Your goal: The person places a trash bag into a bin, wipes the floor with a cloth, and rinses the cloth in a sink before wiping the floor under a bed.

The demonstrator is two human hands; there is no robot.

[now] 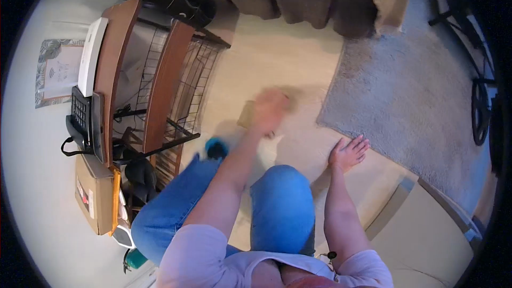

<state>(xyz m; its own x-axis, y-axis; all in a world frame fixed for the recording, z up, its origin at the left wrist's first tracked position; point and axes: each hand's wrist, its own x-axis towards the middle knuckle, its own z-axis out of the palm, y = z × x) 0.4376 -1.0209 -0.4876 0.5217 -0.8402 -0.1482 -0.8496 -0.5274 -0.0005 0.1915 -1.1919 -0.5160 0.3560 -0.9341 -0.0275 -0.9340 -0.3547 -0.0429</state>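
I see the right hand (350, 153) spread flat on the pale floor (282, 50), but through the blur I cannot tell if the left hand (273, 109) grips the tan piece (246, 114) at its side, which a loose hold could let skid.

A small tan piece (246, 114), blurred and partly hidden, lies on pale floor (288, 48).

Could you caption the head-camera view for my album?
Right hand flat at the grey rug's edge, blurred left hand by a tan object, pale floor beneath.
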